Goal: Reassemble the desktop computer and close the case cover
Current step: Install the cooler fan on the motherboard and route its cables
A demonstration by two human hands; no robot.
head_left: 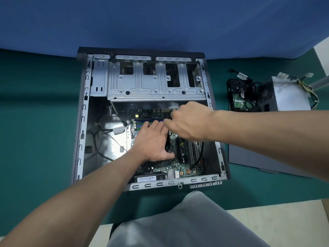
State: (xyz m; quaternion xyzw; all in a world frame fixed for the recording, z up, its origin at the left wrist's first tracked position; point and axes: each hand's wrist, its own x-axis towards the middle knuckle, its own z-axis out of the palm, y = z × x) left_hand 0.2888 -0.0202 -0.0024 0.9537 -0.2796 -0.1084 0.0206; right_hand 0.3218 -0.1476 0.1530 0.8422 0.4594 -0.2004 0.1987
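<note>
The open desktop case [83, 122] lies flat on the green table with its motherboard [179, 171] inside. My left hand [151, 141] rests flat over the black cooler in the middle of the board, its straight fingers reaching onto the memory stick [142, 121] in the blue slots. At the stick's right end is my right hand [190, 120], fingers curled and thumb and forefinger pinching there. The exact contact is hidden by the hand. An expansion card [185, 150] stands just right of my left hand.
A metal drive cage [153, 86] fills the far part of the case. Loose black cables [99, 139] lie in its left bay. On the table to the right are a power supply [288, 97], a hard drive with cables [240, 100] and the grey side cover [249, 157].
</note>
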